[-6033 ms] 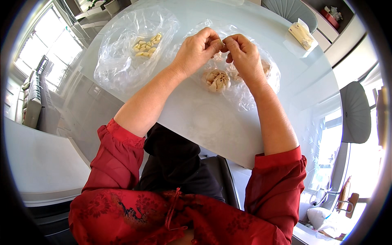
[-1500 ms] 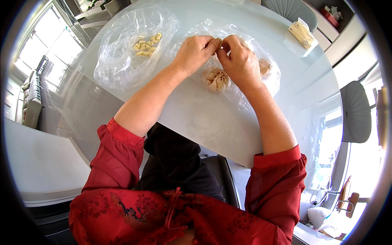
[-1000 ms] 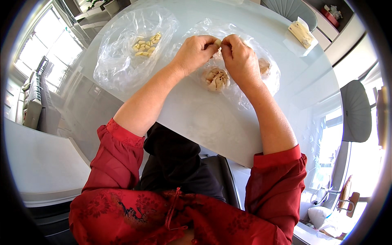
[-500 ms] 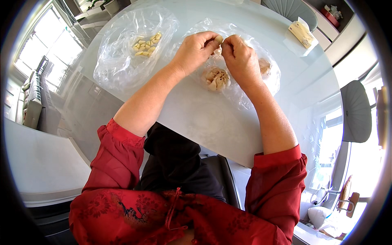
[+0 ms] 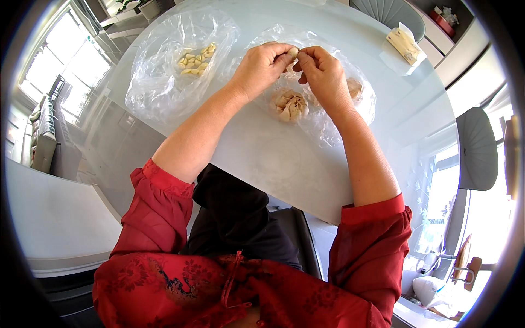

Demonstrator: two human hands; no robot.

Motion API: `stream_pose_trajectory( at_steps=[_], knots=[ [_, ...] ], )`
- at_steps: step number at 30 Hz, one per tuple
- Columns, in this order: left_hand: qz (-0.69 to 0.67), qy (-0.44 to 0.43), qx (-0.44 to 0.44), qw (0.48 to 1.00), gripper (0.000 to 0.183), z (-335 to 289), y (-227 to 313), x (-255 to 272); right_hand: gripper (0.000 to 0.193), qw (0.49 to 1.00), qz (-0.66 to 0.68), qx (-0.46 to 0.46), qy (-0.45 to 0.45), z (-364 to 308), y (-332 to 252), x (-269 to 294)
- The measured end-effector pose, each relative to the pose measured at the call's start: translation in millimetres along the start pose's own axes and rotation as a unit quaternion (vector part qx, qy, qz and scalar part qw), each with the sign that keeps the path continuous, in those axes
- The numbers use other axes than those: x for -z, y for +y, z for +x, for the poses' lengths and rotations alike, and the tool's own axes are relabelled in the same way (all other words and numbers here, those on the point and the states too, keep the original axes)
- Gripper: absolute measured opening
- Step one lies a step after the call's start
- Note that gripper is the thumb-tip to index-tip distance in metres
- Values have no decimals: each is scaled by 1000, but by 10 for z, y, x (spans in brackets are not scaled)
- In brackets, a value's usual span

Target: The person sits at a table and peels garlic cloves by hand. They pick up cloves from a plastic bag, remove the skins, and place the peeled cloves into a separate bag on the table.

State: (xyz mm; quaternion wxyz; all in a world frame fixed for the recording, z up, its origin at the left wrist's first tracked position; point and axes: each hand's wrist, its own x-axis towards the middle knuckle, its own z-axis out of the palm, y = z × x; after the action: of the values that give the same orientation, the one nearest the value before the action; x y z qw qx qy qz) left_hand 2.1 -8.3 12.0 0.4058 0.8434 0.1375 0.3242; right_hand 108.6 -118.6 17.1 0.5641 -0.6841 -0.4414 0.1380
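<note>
A pale garlic clove (image 5: 293, 52) sits pinched between the thumb and forefinger of my left hand (image 5: 264, 66). Against its right side press the closed fingertips of my right hand (image 5: 324, 74), bent in a pinch; any bit of skin between them is too small to make out. Both hands are held over a crumpled clear plastic bag (image 5: 322, 128) spread on the table. On that bag's near edge lies a partly broken garlic bulb (image 5: 290, 105) with papery skin. Another garlic bulb (image 5: 354, 88) shows partly behind my right wrist.
To the left, peeled garlic cloves (image 5: 196, 60) lie in a second clear plastic bag (image 5: 156, 90). Both bags rest on a pale glossy round table (image 5: 262, 164). A tissue pack (image 5: 404, 46) lies at the far right, and grey chairs (image 5: 477, 148) stand around the table.
My right hand has turned slightly and its fingers have loosened a little beside the clove. More of the clove's pale surface shows. My left hand has stayed nearly still.
</note>
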Motion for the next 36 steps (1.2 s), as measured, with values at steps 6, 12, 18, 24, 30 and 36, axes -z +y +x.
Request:
stream_pose_trajectory(
  at_steps=[6, 12, 18, 24, 30, 36],
  knots=[
    [29, 17, -63, 997, 18, 3, -73, -38, 25, 999, 28, -14, -18, 16, -17, 23],
    [30, -1, -42, 999, 19, -22, 21, -24, 23, 998, 55, -35, -25, -4, -59, 44],
    [-1, -15, -27, 1000, 19, -32, 33, -18, 22, 997, 55, -41, -33, -3, -74, 54],
    [-49, -37, -3, 998, 20, -36, 42, -18, 23, 997, 50, -40, -39, -2, -68, 57],
    [-49, -68, -3, 996, 24, -22, 20, 2, 23, 997, 46, -43, -46, -2, -65, 55],
    [-64, -55, 6, 996, 21, -33, 45, -8, 23, 997, 42, -42, -50, -3, -66, 52]
  ],
)
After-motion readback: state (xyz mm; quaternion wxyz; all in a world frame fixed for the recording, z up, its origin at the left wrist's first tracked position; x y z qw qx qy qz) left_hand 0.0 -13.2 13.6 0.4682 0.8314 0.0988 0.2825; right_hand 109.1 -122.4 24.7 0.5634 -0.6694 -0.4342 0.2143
